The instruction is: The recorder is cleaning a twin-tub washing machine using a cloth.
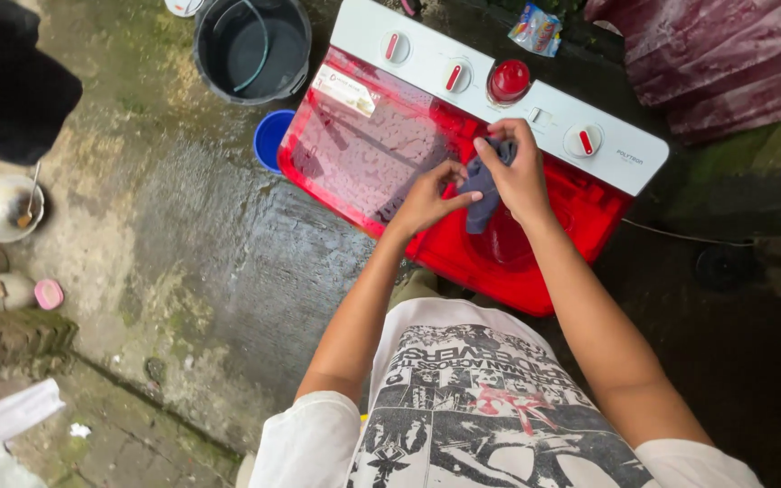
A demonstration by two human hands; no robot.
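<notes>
I stand over a red twin-tub washing machine [463,258] with a white control panel [436,50] and red knobs. My right hand [512,167] grips a small dark grey-blue cloth [483,203] above the right-hand tub. My left hand [431,199] pinches the same cloth from the left side. The cloth hangs down between both hands. The left tub's clear red lid [363,145] is closed, with wet laundry dimly visible beneath.
A dark bucket [253,45] with water and a blue bowl [270,137] sit left of the machine on wet, mossy concrete. A white pot [4,208] with a spoon, cups and a pink lid [48,294] lie far left. A maroon cloth [725,54] is at top right.
</notes>
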